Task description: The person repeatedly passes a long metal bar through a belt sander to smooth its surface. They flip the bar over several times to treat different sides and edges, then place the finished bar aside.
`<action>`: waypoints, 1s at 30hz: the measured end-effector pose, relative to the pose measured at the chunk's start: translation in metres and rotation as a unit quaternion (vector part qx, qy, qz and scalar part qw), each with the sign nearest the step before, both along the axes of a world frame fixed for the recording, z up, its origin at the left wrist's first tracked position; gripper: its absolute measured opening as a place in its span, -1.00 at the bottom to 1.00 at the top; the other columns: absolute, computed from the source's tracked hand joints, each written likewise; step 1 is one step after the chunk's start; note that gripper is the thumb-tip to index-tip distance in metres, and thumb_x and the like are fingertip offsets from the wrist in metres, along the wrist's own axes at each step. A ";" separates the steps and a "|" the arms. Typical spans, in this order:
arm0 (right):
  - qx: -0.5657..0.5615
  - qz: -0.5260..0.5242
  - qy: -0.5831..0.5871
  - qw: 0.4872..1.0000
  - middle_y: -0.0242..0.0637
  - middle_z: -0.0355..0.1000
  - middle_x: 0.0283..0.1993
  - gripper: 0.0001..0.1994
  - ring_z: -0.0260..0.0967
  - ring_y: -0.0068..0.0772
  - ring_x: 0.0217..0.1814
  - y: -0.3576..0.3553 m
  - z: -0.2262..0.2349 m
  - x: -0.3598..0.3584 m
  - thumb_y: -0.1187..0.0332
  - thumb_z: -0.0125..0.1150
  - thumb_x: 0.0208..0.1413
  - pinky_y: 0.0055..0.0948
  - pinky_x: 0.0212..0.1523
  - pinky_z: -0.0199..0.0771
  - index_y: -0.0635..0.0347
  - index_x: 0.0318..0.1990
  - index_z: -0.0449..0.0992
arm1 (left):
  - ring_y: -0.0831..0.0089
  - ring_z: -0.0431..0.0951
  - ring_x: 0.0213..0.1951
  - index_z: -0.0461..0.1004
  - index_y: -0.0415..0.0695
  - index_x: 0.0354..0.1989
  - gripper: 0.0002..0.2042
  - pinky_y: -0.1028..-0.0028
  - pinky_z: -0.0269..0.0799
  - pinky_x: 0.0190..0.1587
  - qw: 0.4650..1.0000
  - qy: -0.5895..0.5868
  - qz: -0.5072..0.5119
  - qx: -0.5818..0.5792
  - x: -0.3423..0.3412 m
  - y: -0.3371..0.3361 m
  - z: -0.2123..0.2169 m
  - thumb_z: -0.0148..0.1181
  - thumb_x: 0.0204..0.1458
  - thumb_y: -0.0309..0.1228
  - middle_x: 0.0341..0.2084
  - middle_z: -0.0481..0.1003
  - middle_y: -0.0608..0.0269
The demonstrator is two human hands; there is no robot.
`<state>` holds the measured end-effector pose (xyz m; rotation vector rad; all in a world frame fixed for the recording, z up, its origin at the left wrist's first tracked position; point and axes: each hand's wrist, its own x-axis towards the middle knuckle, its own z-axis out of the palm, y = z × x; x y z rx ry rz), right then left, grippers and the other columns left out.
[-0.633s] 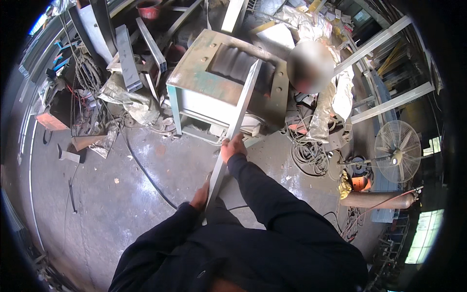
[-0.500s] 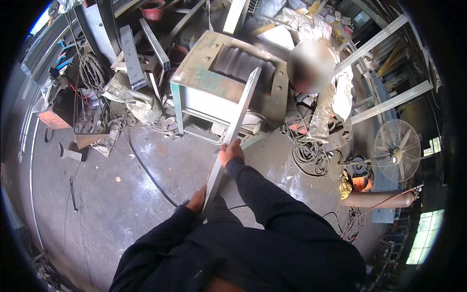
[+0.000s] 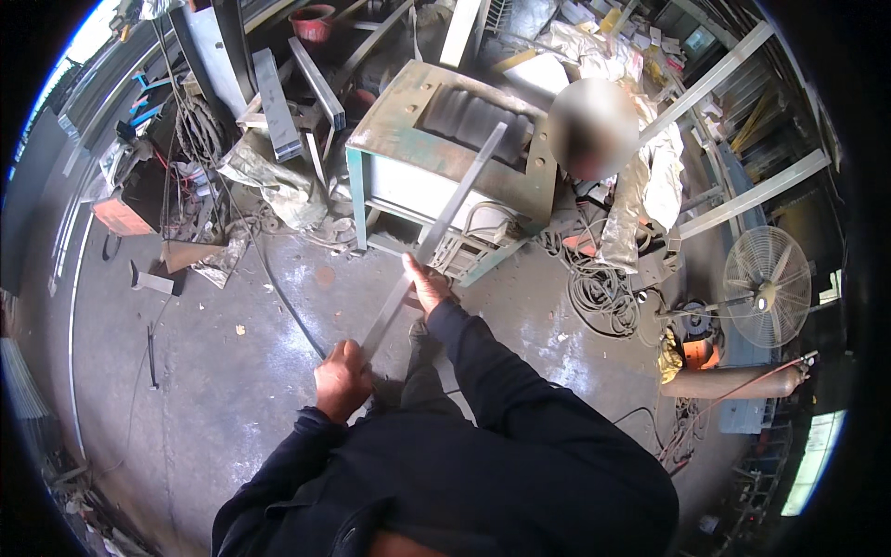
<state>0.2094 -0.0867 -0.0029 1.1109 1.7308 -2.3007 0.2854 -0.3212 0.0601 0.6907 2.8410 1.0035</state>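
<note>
A long grey metal bar (image 3: 455, 200) slants in front of me, its far end over the ridged rollers of a worn green-and-white machine (image 3: 378, 109). My left hand (image 3: 342, 382) is closed round the near end, knuckles up. Further along, my right hand (image 3: 429, 284) holds the bar from the right side, thumb near its upper edge and the other fingers partly hidden. The bar is raised off the floor. Whether its far end touches the machine, I cannot tell.
Coiled cables (image 3: 599, 302) lie right of the machine, near a round fan (image 3: 768, 286) and a brown gas cylinder (image 3: 733, 382). Metal beams (image 3: 277, 102) and crumpled sheeting (image 3: 278, 190) lie at the left. A dark cable (image 3: 290, 311) crosses the floor. A blurred round patch hides something at the back right.
My left hand has moved left and turned knuckles up round the bar's near end. The bar has turned about its length, now showing a narrower face, and its near end has swung left.
</note>
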 end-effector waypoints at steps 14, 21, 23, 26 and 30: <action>0.327 -0.034 0.003 0.944 0.02 0.51 -0.30 -0.48 0.53 -0.08 -0.25 0.037 -0.041 -0.047 0.02 0.28 0.01 -0.25 -0.20 0.51 0.40 -0.17 0.44 | 0.38 0.46 -0.28 0.30 -0.33 0.13 -0.32 0.43 0.40 -0.22 0.841 -0.518 -0.015 0.155 -0.028 0.054 -0.043 0.35 -0.19 -0.26 -0.31 0.45 0.18; 0.527 0.054 -0.077 0.845 0.12 0.41 -0.05 -0.54 0.42 0.11 -0.02 0.115 0.016 -0.102 0.06 0.11 0.05 -0.08 -0.01 0.45 0.33 -0.11 0.36 | 0.43 0.40 -0.35 0.34 -0.27 -0.06 -0.50 0.42 0.34 -0.27 0.843 -0.499 -0.053 0.194 -0.092 0.145 -0.040 0.30 -0.20 -0.31 -0.41 0.38 0.25; 0.566 0.078 -0.108 0.814 0.11 0.43 -0.04 -0.57 0.43 0.09 0.01 0.138 0.025 -0.133 0.06 0.07 0.06 -0.06 0.00 0.45 0.30 -0.13 0.35 | 0.43 0.39 -0.32 0.32 -0.26 -0.05 -0.49 0.42 0.33 -0.26 0.808 -0.550 -0.035 0.207 -0.115 0.171 -0.034 0.30 -0.20 -0.33 -0.38 0.36 0.24; 0.573 0.055 -0.110 0.810 0.09 0.48 -0.04 -0.56 0.47 0.09 0.00 0.171 0.039 -0.168 0.08 0.05 0.04 -0.08 0.04 0.46 0.28 -0.08 0.37 | 0.43 0.37 -0.29 0.28 -0.26 0.00 -0.43 0.44 0.30 -0.28 0.773 -0.582 -0.055 0.246 -0.153 0.205 -0.031 0.31 -0.23 -0.33 -0.34 0.34 0.24; 0.533 0.090 -0.162 0.825 0.13 0.45 0.04 -0.48 0.41 0.07 0.13 0.217 0.062 -0.208 0.04 0.02 0.09 -0.13 0.15 0.39 0.36 -0.01 0.40 | 0.45 0.36 -0.34 0.29 -0.27 -0.04 -0.47 0.45 0.28 -0.34 0.805 -0.540 -0.039 0.243 -0.189 0.251 -0.042 0.29 -0.20 -0.30 -0.37 0.34 0.25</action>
